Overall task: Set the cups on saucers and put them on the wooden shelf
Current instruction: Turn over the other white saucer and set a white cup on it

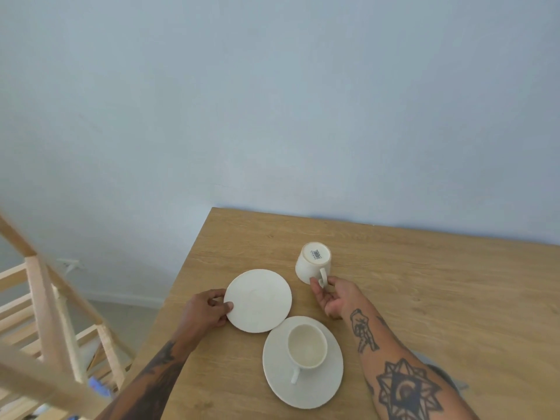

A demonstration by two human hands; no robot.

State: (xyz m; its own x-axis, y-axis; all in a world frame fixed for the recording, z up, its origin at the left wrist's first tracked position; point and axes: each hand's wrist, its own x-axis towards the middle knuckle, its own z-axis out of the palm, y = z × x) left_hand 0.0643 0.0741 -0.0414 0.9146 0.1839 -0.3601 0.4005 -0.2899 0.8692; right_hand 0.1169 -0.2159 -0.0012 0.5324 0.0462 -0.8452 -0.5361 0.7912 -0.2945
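An upside-down white cup (312, 263) with a barcode sticker on its base stands on the wooden table (424, 283). My right hand (333, 297) pinches its handle. An empty white saucer (260, 301) lies to the cup's left, and my left hand (207, 310) grips its left rim, thumb on top. Nearer to me, a second white cup (306, 350) stands upright on another saucer (303, 386), its handle pointing toward me. This saucer touches or slightly overlaps the empty one.
A light wooden shelf (51, 310) with slatted tiers stands to the left of the table, lower than the tabletop. A pale blue wall rises behind the table. The table's left edge runs diagonally close to my left forearm.
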